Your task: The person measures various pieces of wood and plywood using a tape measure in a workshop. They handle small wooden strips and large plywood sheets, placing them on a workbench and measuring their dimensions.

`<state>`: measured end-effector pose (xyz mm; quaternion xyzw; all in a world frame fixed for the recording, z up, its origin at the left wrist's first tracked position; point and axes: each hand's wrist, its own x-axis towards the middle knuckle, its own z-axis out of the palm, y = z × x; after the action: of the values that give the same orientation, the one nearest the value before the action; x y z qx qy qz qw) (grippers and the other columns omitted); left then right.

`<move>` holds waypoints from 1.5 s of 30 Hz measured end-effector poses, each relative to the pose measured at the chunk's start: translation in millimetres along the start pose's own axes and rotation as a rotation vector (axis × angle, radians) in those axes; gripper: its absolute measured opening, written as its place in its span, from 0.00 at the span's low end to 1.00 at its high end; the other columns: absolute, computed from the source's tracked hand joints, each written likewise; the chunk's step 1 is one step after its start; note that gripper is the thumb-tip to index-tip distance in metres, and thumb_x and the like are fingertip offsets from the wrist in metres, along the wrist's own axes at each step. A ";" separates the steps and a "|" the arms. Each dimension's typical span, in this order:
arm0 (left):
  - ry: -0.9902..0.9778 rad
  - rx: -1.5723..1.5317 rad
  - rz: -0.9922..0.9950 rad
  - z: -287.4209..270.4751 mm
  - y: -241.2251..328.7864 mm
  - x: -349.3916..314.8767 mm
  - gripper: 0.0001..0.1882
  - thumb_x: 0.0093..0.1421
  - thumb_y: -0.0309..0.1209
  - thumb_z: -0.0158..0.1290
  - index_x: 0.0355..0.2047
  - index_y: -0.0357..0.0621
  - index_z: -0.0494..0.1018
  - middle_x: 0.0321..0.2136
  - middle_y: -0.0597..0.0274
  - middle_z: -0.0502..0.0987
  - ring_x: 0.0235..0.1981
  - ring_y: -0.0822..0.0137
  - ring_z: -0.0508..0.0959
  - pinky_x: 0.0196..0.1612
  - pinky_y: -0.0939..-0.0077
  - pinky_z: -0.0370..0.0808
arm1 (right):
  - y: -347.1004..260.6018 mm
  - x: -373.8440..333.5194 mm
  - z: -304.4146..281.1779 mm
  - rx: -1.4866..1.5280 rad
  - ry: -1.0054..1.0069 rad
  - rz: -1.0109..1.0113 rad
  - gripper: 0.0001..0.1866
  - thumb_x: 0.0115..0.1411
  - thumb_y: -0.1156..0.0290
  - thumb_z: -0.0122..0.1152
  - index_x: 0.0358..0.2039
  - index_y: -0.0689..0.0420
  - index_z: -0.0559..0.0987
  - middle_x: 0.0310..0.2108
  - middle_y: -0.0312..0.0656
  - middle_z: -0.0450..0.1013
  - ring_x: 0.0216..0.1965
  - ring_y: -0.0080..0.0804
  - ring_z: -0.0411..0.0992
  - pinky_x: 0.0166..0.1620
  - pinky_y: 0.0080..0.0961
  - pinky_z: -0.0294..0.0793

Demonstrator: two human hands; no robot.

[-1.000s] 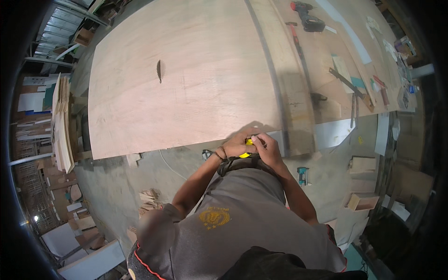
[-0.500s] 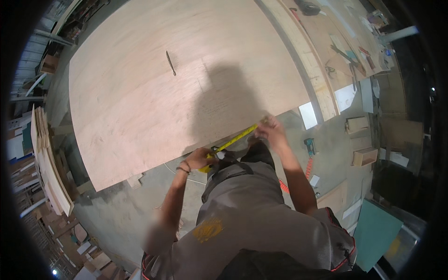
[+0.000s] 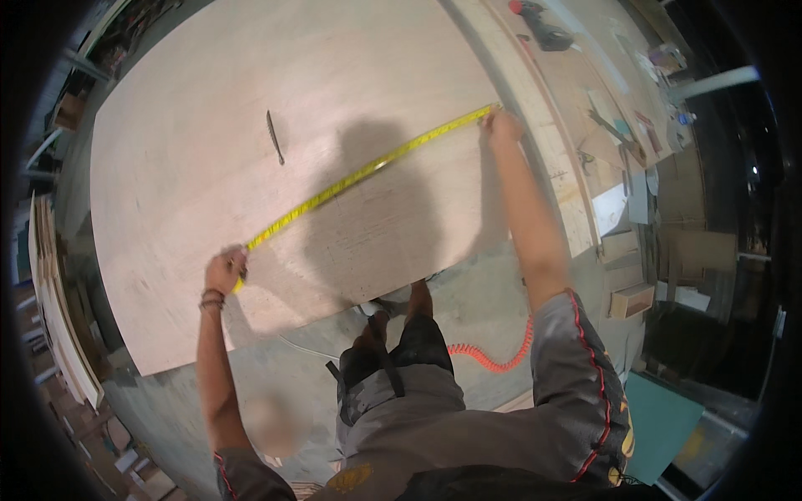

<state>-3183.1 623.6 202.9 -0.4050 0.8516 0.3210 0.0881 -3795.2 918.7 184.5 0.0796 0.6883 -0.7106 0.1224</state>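
Note:
A yellow tape measure [image 3: 351, 179] stretches slantwise above a large pale plywood sheet [image 3: 175, 167]. My left hand [image 3: 225, 269] is closed round its case, of which only a yellow bit shows under the fingers. At the far right end, my right hand [image 3: 504, 129] pinches the tip of the blade near the sheet's right edge. A thin dark pointed tool [image 3: 275, 138], perhaps a pencil or blade, lies on the plywood beyond the tape. My shadow falls across the middle of the sheet.
Along the sheet's right side runs a long wooden board [image 3: 535, 125]. Farther right, a bench holds a cordless drill [image 3: 547, 32] and other tools. A coiled orange air hose [image 3: 493, 366] lies on the floor near my legs. Stacked boards [image 3: 63, 309] stand at the left.
My hands have moved far apart, the left one leftward and the right one forward. Much more of the yellow blade is drawn out, now over the plywood.

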 end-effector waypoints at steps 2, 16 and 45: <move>0.165 0.113 0.053 -15.4 -25.8 6.6 0.23 0.66 0.50 0.44 0.33 0.46 0.79 0.21 0.56 0.79 0.28 0.56 0.81 0.36 0.62 0.76 | 4.5 3.8 29.5 -0.305 0.048 -0.024 0.10 0.60 0.72 0.62 0.23 0.60 0.74 0.19 0.39 0.71 0.18 0.27 0.69 0.19 0.27 0.65; 0.195 0.525 -0.016 -52.9 23.3 107.5 0.25 0.69 0.54 0.37 0.40 0.54 0.80 0.32 0.56 0.81 0.36 0.52 0.80 0.38 0.57 0.77 | 8.0 46.6 -4.1 -0.292 -0.123 -0.008 0.12 0.61 0.71 0.61 0.40 0.69 0.77 0.31 0.44 0.77 0.30 0.31 0.78 0.29 0.24 0.75; 0.297 0.521 0.042 -37.9 23.4 113.9 0.20 0.69 0.48 0.41 0.33 0.51 0.78 0.28 0.56 0.81 0.31 0.50 0.80 0.32 0.54 0.77 | 48.1 -30.0 -89.2 -1.526 0.852 -0.568 0.30 0.52 0.43 0.64 0.45 0.55 0.77 0.47 0.52 0.69 0.51 0.56 0.64 0.49 0.54 0.60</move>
<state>-3271.2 539.0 196.8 -0.3936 0.9170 0.0310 0.0570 -3757.8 1008.6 143.3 0.0605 0.9513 0.0223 -0.3014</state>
